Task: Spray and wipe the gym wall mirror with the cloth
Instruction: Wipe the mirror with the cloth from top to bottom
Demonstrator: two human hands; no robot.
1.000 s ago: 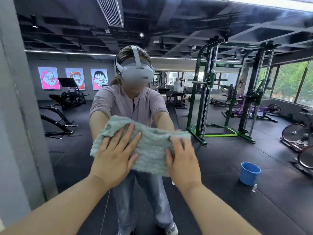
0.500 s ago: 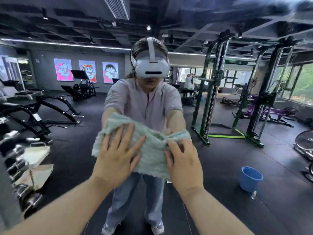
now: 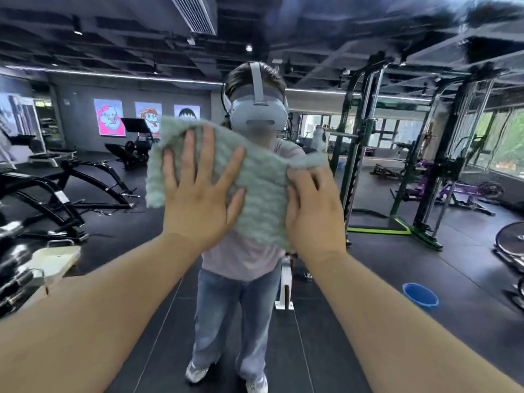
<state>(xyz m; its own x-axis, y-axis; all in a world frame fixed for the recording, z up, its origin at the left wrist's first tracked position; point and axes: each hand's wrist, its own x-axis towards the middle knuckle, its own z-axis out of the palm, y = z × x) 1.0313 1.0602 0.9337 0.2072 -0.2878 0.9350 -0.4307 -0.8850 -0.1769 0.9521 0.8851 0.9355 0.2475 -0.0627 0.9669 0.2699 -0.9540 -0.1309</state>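
Observation:
The wall mirror point(image 3: 368, 279) fills the whole view and reflects the gym and a person wearing a headset. A pale green fluffy cloth point(image 3: 255, 191) lies flat against the glass at chest-to-face height of the reflection. My left hand point(image 3: 201, 194) presses on the cloth's left half with fingers spread and straight. My right hand point(image 3: 314, 214) presses the cloth's right edge, fingers flat and close together. No spray bottle is in view.
In the reflection: a blue bucket point(image 3: 420, 294) on the dark floor at the lower right, green-and-black racks point(image 3: 360, 154) at the right, black weight machines point(image 3: 56, 194) at the left, a white tray point(image 3: 54, 262) near the lower left.
Both hands have slid the cloth upward on the glass, from chest height to just below the reflected headset. The view has shifted, and the grey wall edge at the left is gone.

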